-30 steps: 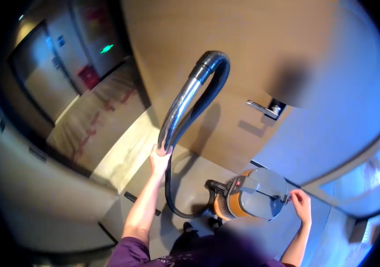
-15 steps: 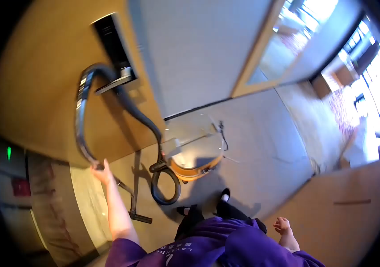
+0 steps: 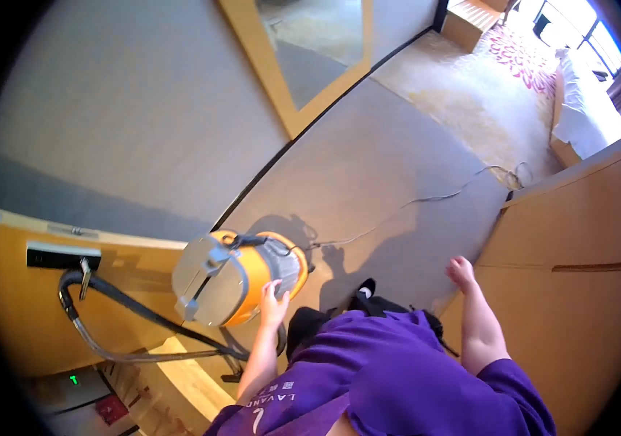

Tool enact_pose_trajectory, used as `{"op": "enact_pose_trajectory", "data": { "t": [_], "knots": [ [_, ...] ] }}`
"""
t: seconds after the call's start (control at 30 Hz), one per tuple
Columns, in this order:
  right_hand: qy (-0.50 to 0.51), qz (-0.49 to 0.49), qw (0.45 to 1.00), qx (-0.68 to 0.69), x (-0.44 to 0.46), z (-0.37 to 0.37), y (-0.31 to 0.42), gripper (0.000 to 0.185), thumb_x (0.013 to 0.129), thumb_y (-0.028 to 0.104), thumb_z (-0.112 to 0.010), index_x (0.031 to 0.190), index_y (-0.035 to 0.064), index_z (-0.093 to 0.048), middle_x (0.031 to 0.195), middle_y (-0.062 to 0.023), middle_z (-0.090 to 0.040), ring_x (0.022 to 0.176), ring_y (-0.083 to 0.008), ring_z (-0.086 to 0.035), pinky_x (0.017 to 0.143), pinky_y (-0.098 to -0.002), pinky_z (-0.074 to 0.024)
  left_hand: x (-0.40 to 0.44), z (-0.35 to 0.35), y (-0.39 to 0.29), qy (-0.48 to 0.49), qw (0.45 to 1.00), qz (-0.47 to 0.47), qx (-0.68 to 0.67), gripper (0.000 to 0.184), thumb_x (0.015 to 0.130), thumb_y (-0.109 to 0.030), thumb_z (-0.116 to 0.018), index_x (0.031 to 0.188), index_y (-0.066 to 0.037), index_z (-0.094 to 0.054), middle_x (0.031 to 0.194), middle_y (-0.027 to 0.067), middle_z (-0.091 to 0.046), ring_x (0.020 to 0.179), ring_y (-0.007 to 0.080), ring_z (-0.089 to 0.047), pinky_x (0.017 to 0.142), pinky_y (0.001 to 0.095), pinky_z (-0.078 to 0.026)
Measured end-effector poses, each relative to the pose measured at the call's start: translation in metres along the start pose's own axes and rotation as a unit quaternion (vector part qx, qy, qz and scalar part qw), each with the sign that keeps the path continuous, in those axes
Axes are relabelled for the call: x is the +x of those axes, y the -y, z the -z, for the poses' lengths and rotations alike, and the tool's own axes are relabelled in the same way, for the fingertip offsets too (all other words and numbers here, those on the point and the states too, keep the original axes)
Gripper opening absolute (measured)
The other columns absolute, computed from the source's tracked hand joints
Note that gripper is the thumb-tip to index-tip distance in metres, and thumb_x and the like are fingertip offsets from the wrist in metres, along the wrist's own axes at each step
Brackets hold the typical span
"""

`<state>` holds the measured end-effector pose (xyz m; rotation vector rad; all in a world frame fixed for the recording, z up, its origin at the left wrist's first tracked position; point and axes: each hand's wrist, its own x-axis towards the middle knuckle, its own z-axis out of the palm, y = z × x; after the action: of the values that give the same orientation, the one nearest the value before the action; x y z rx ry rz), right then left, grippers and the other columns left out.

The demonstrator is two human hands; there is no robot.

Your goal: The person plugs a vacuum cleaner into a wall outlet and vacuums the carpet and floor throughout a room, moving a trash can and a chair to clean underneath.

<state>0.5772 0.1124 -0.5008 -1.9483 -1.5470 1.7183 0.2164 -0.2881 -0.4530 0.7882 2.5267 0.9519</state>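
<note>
An orange and grey vacuum cleaner (image 3: 253, 280) stands on the floor at the left, beside the door. Over its near side is my left hand (image 3: 274, 304), fingers apart, with nothing held; whether it touches the body is unclear. The black hose (image 3: 139, 309) with its metal tube (image 3: 125, 356) hangs by the door handle (image 3: 85, 276) and runs down behind my left forearm. My right hand (image 3: 460, 273) is raised at the right in front of the wooden panel, fingers curled together, with nothing visible in it. A thin cord (image 3: 405, 206) trails from the vacuum cleaner across the floor.
A framed mirror (image 3: 317, 51) is on the wall ahead. Wooden cabinet panels (image 3: 565, 312) line the right side. Farther off are a bed with white linen (image 3: 590, 109), a wooden bench (image 3: 470, 22) and a patterned carpet (image 3: 517, 62). The cord's loops (image 3: 519, 176) lie near the corner.
My view has swung right, toward the room. My left hand has let go of the metal tube and is now at the vacuum cleaner. My right hand has gone from open to closed.
</note>
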Motion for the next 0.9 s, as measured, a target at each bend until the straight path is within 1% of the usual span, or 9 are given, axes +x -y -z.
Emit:
{"op": "enact_pose_trajectory", "data": {
  "t": [0.17, 0.3, 0.37, 0.5, 0.53, 0.6, 0.67, 0.83, 0.9],
  "knots": [
    [0.099, 0.245, 0.964, -0.023, 0.055, -0.067, 0.150, 0.026, 0.084, 0.013, -0.051, 0.107, 0.0039, -0.057, 0.078, -0.0046, -0.062, 0.070, -0.0144, -0.060, 0.063, -0.0285, -0.0497, 0.049, -0.047, 0.019, 0.136, 0.957, 0.146, -0.211, 0.032, 0.086, -0.023, -0.059, 0.110, -0.003, -0.052, 0.100, 0.0066, -0.059, 0.094, 0.0168, -0.056, 0.086, 0.0296, -0.043],
    [0.144, 0.330, 0.923, -0.133, 0.059, -0.084, 0.173, 0.023, 0.082, 0.014, -0.054, 0.103, 0.0089, -0.059, 0.081, -0.0094, -0.063, 0.073, -0.0183, -0.061, 0.067, -0.0315, -0.0500, 0.085, -0.062, 0.032, 0.368, 0.903, 0.221, 0.009, 0.022, 0.084, -0.022, -0.055, 0.082, -0.003, -0.065, 0.072, 0.0054, -0.062, 0.071, 0.0166, -0.058, 0.063, 0.0309, -0.046],
    [0.149, 0.372, 0.906, -0.138, 0.077, -0.079, 0.136, 0.021, 0.083, 0.018, -0.054, 0.101, 0.0091, -0.059, 0.089, -0.0136, -0.063, 0.080, -0.0275, -0.062, 0.071, -0.0364, -0.0496, 0.126, -0.085, 0.021, 0.383, 0.867, 0.319, -0.018, 0.023, 0.081, -0.024, -0.058, 0.087, -0.003, -0.066, 0.082, 0.0092, -0.065, 0.077, 0.0177, -0.060, 0.067, 0.0324, -0.047],
    [0.023, 0.162, 0.974, -0.156, 0.090, 0.010, 0.013, 0.025, 0.084, 0.025, -0.054, 0.101, 0.0075, -0.060, 0.082, -0.0115, -0.064, 0.072, -0.0238, -0.062, 0.064, -0.0354, -0.0495, 0.280, -0.174, -0.041, 0.454, 0.866, 0.187, 0.093, 0.026, 0.078, -0.026, -0.060, 0.094, -0.006, -0.065, 0.090, 0.0095, -0.066, 0.082, 0.0170, -0.061, 0.071, 0.0331, -0.049],
    [-0.006, -0.110, 0.992, -0.054, 0.079, 0.032, -0.029, 0.030, 0.079, 0.027, -0.056, 0.104, 0.0116, -0.062, 0.088, -0.0098, -0.066, 0.078, -0.0226, -0.063, 0.069, -0.0348, -0.0492, 0.325, -0.195, -0.057, 0.460, 0.868, 0.150, 0.114, 0.027, 0.077, -0.026, -0.061, 0.096, -0.006, -0.064, 0.091, 0.0096, -0.066, 0.083, 0.0169, -0.061, 0.072, 0.0332, -0.050],
    [-0.315, -0.285, 0.896, 0.133, 0.024, 0.068, -0.074, 0.019, 0.077, 0.020, -0.058, 0.093, 0.0110, -0.064, 0.067, -0.0060, -0.060, 0.053, -0.0205, -0.055, 0.047, -0.0341, -0.0453, 0.419, -0.230, -0.089, 0.405, 0.905, 0.095, 0.084, 0.026, 0.077, -0.023, -0.061, 0.097, -0.007, -0.060, 0.086, 0.0065, -0.064, 0.077, 0.0161, -0.060, 0.065, 0.0332, -0.050],
    [-0.545, -0.352, 0.584, 0.488, -0.018, 0.102, -0.096, 0.009, 0.081, 0.008, -0.045, 0.075, 0.0111, -0.051, 0.053, -0.0046, -0.045, 0.036, -0.0194, -0.042, 0.030, -0.0327, -0.0326, 0.509, -0.255, -0.173, 0.318, 0.940, 0.115, -0.048, 0.021, 0.080, -0.019, -0.058, 0.097, -0.009, -0.053, 0.074, 0.0013, -0.056, 0.064, 0.0121, -0.053, 0.053, 0.0284, -0.045],
    [-0.379, -0.294, 0.838, 0.260, 0.026, 0.096, -0.063, 0.014, 0.088, 0.020, -0.044, 0.095, 0.0107, -0.050, 0.070, -0.0136, -0.060, 0.048, -0.0212, -0.058, 0.036, -0.0329, -0.0406, 0.688, -0.331, -0.388, 0.279, 0.944, 0.006, -0.174, 0.015, 0.086, -0.010, -0.052, 0.099, -0.004, -0.055, 0.077, 0.0048, -0.061, 0.068, 0.0116, -0.059, 0.060, 0.0261, -0.049],
    [-0.305, -0.218, 0.866, 0.332, 0.071, 0.067, 0.059, 0.029, 0.081, 0.021, -0.056, 0.105, 0.0037, -0.059, 0.084, -0.0121, -0.066, 0.070, -0.0207, -0.063, 0.062, -0.0311, -0.0495, 0.725, -0.372, -0.454, 0.296, 0.942, -0.005, -0.157, 0.015, 0.086, -0.011, -0.052, 0.098, -0.004, -0.056, 0.076, 0.0049, -0.061, 0.066, 0.0116, -0.058, 0.060, 0.0258, -0.049]
  ]
}}
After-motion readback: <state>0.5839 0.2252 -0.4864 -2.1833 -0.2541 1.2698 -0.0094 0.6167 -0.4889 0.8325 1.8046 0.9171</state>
